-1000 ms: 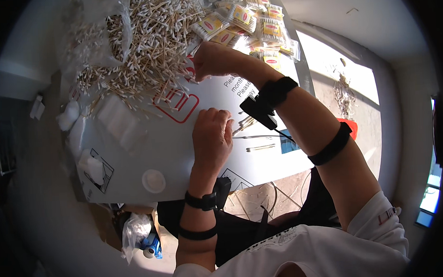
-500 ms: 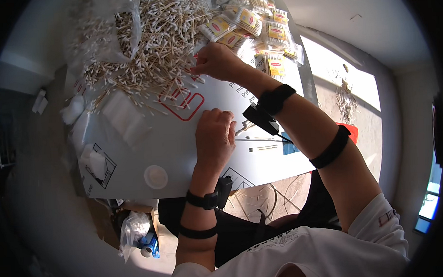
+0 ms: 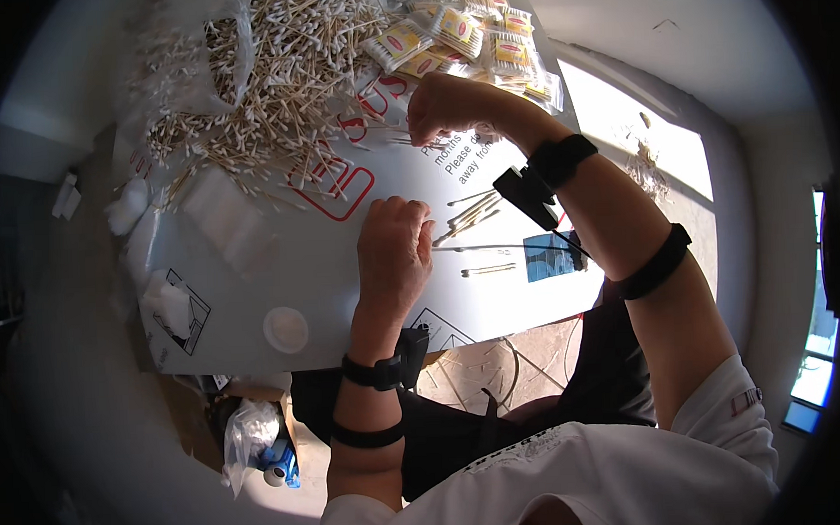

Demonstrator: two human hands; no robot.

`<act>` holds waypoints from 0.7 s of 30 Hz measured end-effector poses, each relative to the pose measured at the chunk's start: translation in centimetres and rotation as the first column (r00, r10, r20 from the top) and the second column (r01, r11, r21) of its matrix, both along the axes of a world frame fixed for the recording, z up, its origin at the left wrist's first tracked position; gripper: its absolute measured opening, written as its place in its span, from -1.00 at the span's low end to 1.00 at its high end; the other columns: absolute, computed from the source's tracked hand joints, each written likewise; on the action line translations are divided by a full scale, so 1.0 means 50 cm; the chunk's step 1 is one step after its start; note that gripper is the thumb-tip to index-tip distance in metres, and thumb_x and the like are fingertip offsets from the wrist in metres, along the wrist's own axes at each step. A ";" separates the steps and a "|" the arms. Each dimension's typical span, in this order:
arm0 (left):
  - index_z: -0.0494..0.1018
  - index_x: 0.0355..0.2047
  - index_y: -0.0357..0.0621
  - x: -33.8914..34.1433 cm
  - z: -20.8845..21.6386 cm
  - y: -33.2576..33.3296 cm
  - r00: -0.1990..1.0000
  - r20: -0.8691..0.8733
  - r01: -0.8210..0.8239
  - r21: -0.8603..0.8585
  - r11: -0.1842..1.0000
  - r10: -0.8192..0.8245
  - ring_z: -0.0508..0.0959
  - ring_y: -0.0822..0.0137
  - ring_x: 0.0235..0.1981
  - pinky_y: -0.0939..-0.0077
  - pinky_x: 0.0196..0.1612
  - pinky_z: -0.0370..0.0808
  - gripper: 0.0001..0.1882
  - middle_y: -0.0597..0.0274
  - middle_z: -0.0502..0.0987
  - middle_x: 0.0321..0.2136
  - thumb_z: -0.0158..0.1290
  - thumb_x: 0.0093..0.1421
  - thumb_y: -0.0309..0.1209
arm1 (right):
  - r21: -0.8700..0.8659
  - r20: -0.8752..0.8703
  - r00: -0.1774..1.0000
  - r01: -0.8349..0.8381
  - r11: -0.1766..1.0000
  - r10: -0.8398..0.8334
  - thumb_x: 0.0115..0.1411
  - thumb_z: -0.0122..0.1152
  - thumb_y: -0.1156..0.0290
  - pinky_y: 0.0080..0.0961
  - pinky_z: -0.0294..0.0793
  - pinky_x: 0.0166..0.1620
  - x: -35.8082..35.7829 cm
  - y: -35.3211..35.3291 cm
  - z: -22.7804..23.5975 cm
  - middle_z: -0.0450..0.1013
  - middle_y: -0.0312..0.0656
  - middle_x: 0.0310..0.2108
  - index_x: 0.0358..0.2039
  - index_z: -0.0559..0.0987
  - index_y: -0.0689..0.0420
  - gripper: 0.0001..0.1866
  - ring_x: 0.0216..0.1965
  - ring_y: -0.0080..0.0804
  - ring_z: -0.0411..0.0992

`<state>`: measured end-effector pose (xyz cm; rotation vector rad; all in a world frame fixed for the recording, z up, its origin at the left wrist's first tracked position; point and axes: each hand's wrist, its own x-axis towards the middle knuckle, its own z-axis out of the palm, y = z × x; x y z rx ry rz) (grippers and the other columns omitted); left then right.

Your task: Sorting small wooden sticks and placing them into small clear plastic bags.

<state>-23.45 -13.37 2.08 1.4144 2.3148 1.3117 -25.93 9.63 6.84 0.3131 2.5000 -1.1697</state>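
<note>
My right hand point(image 3: 447, 109) is closed over the table, between the heap of cotton swabs point(image 3: 288, 68) and the printed lettering. Thin pale sticks, apparently cotton swabs, show faintly at its fingertips. Lower down, my left hand point(image 3: 395, 249) rests with its fingers curled in, and whatever lies inside is hidden. Just right of it a small bunch of loose cotton swabs point(image 3: 472, 216) lies fanned out on the table. A few more swabs point(image 3: 488, 270) lie below that bunch, nearer to me.
Packed bags of swabs point(image 3: 455, 30) with yellow labels are piled at the far right. A clear plastic bag point(image 3: 232, 56) lies over the heap. A round white lid point(image 3: 285, 329) and white wads point(image 3: 170, 304) sit at left; a blue patch point(image 3: 549, 256) lies near the right edge.
My right hand has moved away from the heap of swabs, to the right and slightly nearer to me. My left hand has hardly moved. The loose bunch beside it shows more fully.
</note>
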 end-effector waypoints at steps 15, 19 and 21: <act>0.43 -0.24 -0.24 -0.013 -0.005 0.006 0.983 -0.131 -0.131 -0.016 0.991 0.128 0.41 0.01 -0.19 0.15 -0.11 0.41 -0.72 0.04 0.41 -0.22 0.19 0.01 -0.60 | 0.312 -0.262 0.964 0.118 0.943 -0.034 -0.03 0.38 0.53 -0.29 0.49 -0.20 0.131 -0.055 -0.048 0.49 -0.13 -0.33 -0.45 0.57 0.15 -0.86 -0.26 -0.19 0.51; 0.43 -0.25 -0.24 -0.016 -0.007 0.003 0.987 -0.106 -0.124 -0.017 0.992 0.122 0.41 0.02 -0.19 0.15 -0.12 0.41 -0.72 0.04 0.41 -0.24 0.19 0.00 -0.60 | 0.389 -0.132 0.991 0.042 0.920 0.011 -0.03 0.36 0.58 -0.35 0.50 -0.19 0.144 -0.055 -0.028 0.52 -0.12 -0.38 -0.44 0.58 0.17 -0.87 -0.26 -0.22 0.52; 0.42 -0.31 -0.23 -0.018 -0.007 -0.002 0.977 -0.124 -0.176 -0.012 0.984 0.173 0.43 0.02 -0.22 0.15 -0.14 0.41 -0.76 0.06 0.42 -0.29 0.17 -0.02 -0.62 | 0.360 -0.183 0.983 0.094 0.928 -0.028 -0.04 0.35 0.60 -0.34 0.51 -0.20 0.139 -0.057 -0.015 0.55 -0.10 -0.41 -0.44 0.58 0.20 -0.88 -0.29 -0.23 0.55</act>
